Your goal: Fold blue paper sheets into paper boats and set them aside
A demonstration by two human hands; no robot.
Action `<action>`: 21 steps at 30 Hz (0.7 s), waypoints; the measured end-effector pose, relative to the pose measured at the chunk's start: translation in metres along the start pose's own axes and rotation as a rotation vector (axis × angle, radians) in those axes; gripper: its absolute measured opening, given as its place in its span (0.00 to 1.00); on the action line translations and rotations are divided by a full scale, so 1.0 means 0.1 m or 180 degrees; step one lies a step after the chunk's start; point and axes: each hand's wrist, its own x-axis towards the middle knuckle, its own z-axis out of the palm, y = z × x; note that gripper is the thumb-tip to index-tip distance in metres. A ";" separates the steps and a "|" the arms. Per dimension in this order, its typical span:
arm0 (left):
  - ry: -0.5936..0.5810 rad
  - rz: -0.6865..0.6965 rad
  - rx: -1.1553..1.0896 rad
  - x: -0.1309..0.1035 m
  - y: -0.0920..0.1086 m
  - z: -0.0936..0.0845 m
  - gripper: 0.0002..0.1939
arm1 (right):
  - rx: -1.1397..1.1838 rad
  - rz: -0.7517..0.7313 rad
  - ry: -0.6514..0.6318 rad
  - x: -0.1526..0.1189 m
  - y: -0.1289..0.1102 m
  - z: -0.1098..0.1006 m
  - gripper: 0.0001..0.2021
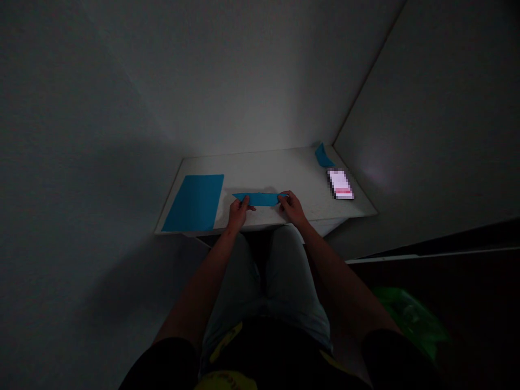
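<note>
A folded strip of blue paper (pixel 263 199), long and narrow with pointed ends, is held level above the white table (pixel 268 168). My left hand (pixel 239 211) pinches it near its left end, thumb on top. At the right end, the fingers of my right hand (pixel 291 206) grip the paper. To the left, a flat sheet of blue paper (pixel 194 203) lies on the table. A small folded blue paper piece (pixel 324 156) rests near the back right corner.
A phone (pixel 340 183) with a lit, blurred screen lies at the table's right side. Grey walls stand behind and beside the table. A green plastic bag (pixel 412 319) is at the lower right, below table height.
</note>
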 end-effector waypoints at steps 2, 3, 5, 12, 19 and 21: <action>-0.0017 0.0069 0.0063 -0.01 0.00 -0.01 0.34 | -0.0149 -0.0121 -0.0048 -0.08 -0.06 -0.04 0.30; -0.0040 0.0117 0.0097 -0.01 0.00 -0.02 0.34 | -0.0274 -0.0167 -0.0120 -0.12 -0.09 -0.07 0.31; -0.0121 0.0219 0.0164 -0.02 -0.01 -0.04 0.34 | -0.0550 -0.0227 -0.0297 -0.21 -0.14 -0.12 0.28; -0.0177 0.0396 0.0128 -0.03 -0.04 -0.04 0.33 | -0.0965 -0.0295 -0.0673 -0.30 -0.19 -0.27 0.22; -0.0179 0.0373 0.0155 -0.08 -0.01 -0.03 0.33 | -0.1564 -0.0529 0.0204 0.24 -0.20 -0.82 0.15; -0.0248 0.0350 0.0282 -0.10 0.02 -0.04 0.31 | -0.1955 -0.0531 0.0380 0.49 -0.20 -1.05 0.13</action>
